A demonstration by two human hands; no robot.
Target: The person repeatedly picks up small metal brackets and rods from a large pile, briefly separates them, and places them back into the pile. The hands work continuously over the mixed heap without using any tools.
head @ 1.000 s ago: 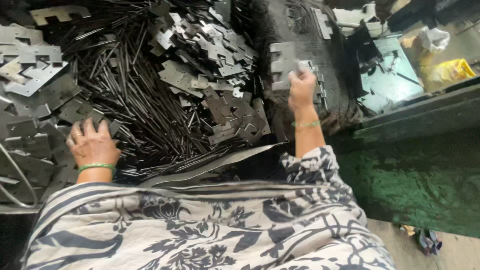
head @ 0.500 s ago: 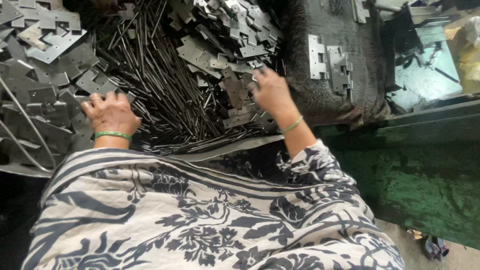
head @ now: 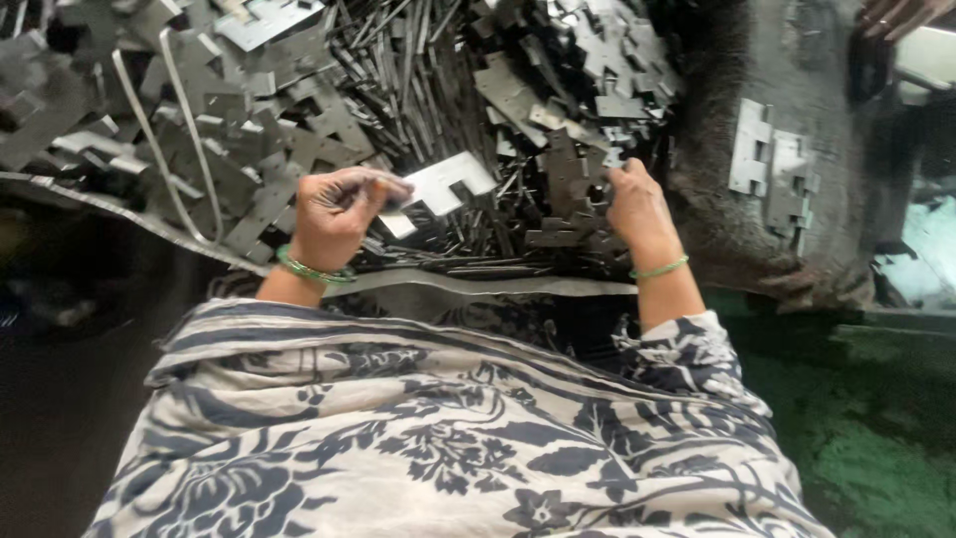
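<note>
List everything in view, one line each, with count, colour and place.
plate: one, pale grey, notched, in the left hand.
stamped plates: too many to count, grey, heaped ahead.
rods: many, dark, mid-pile.
sorted plates: a few, grey, on the dark cloth at right.
bent strip: one, grey, left.
bangles: two, green, one per wrist.
left hand: fingers closed on the plate.
right hand: in the stamped plates.
</note>
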